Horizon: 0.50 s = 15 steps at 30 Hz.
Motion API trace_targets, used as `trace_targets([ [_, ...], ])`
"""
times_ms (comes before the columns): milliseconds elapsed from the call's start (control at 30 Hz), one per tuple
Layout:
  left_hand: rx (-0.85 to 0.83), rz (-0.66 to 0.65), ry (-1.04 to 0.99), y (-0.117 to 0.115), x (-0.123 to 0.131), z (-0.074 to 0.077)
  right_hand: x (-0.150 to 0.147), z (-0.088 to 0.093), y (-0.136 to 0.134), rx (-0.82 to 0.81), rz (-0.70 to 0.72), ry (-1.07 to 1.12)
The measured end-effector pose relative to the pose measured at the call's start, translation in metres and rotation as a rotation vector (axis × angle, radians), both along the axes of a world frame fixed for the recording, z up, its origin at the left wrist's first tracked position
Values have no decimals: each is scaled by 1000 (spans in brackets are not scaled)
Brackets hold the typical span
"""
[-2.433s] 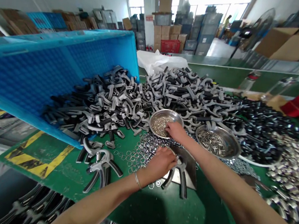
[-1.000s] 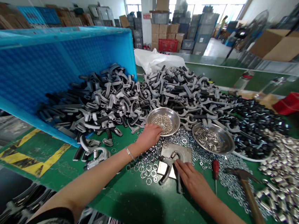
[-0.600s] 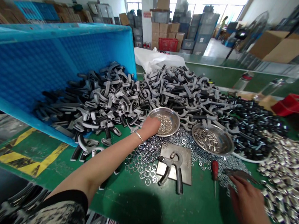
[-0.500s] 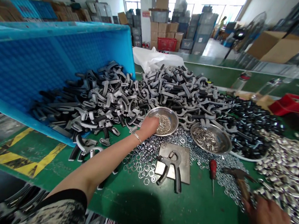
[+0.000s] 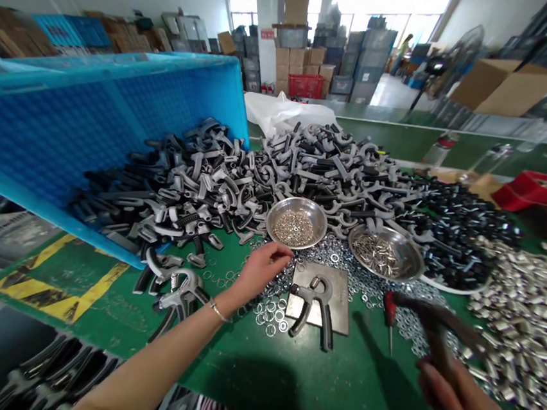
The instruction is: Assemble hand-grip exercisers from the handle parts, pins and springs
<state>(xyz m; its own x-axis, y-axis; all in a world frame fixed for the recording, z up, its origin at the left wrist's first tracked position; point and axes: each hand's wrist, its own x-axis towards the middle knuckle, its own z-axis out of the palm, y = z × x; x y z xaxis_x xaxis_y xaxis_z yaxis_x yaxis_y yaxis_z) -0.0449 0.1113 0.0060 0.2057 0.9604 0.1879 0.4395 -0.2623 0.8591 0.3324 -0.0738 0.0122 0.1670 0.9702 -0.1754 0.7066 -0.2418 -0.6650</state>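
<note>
On my feed the left hand point(image 5: 262, 267) hovered over the loose washers point(image 5: 268, 309) just below the bowl of small nuts point(image 5: 295, 225), thumb and forefinger pinched together. I could not tell whether anything sat between them. The right hand point(image 5: 460, 403) was closed around the handle of the hammer point(image 5: 430, 313), held up off the green table point(image 5: 286, 374), its head near the red-handled screwdriver point(image 5: 391, 304). Between the hands the hand gripper point(image 5: 315, 302) lay on its steel plate point(image 5: 340, 289). The bowl of pins point(image 5: 385, 254) sat just beyond, and the blue crate point(image 5: 92, 123) was tipped at the left.
</note>
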Motion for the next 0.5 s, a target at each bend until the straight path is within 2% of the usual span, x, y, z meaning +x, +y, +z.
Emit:
trace_targets([
  [67,-80,-37,-58,-15,2,-3,-36,19,6,-82,132,47],
  [167,-239,-61,-256,-26,4,-4,-75,37,26,-6,196,34],
  [267,-390,-86,-409,-28,2,-4,-94,33,49,13,258,-2],
  [400,-494,-115,-396,-28,-2,-12,-101,18,64,-143,390,57],
  [500,-450,-108,-332,-23,3,-18,-100,13,60,-107,308,130],
])
